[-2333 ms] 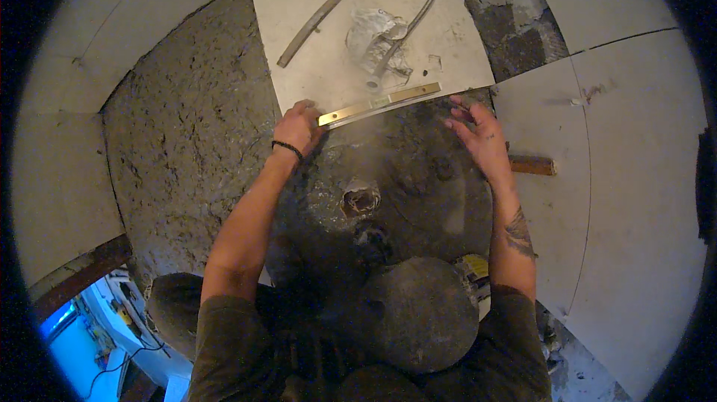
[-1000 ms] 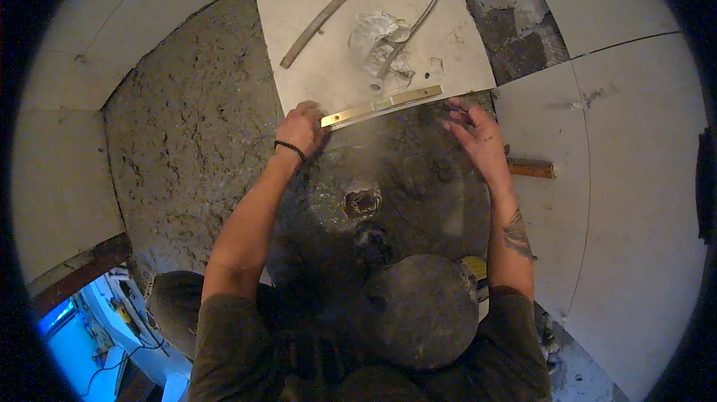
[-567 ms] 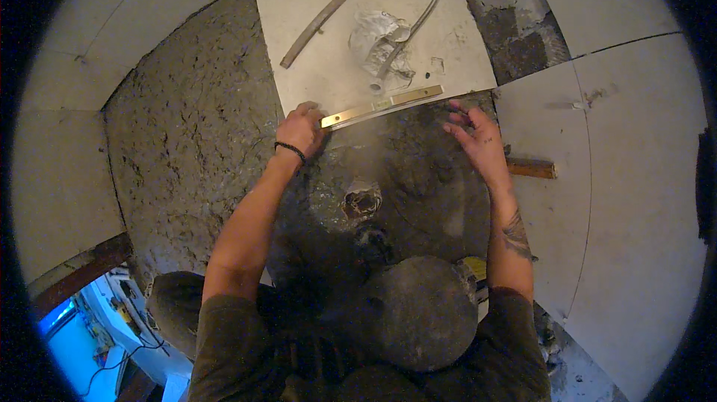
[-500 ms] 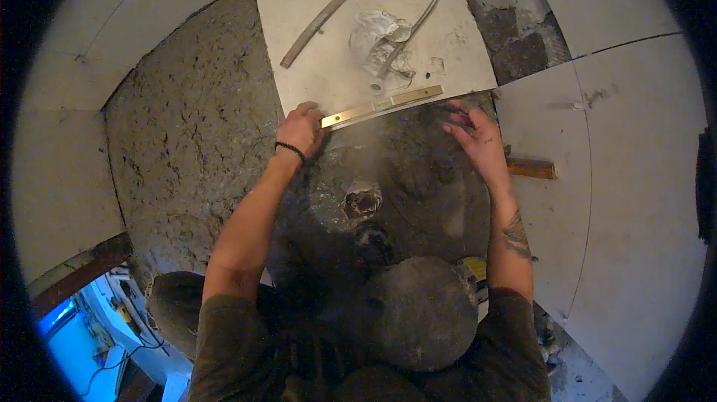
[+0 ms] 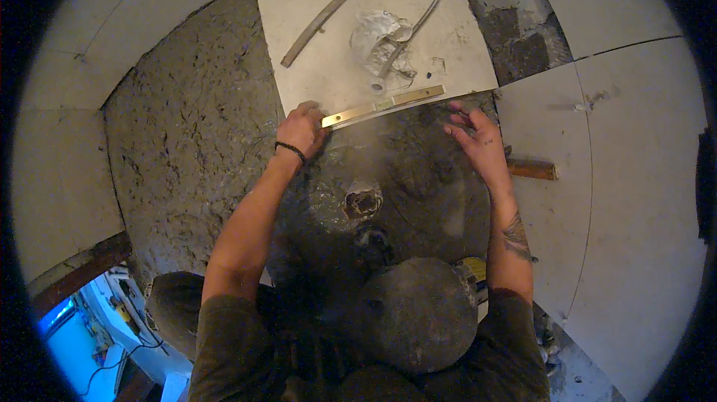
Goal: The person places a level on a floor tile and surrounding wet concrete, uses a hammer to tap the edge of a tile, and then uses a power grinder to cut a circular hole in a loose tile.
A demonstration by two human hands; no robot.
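A brass-coloured spirit level [image 5: 382, 106] lies slantwise along the near edge of a large pale tile [image 5: 321, 51], a vial at its middle. My left hand [image 5: 301, 132], with a dark bracelet at the wrist, is closed at the level's left end; part of its grip is hidden. To the right of the level, apart from it, my right hand [image 5: 476, 133] hovers over grey mortar, fingers curved and spread, holding nothing visible. A round hole with a ragged pale rim [image 5: 363, 200] sits in the mortar [image 5: 418, 156] between my forearms.
On the tile lie a crumpled clear plastic bag [image 5: 379, 36], a grey strip [image 5: 336, 10] and a flexible hose [image 5: 429, 10]. A wooden handle [image 5: 533, 169] rests by my right wrist. Rough mortar [image 5: 187, 133] spreads leftward. Large tiles [image 5: 635, 156] cover the right side.
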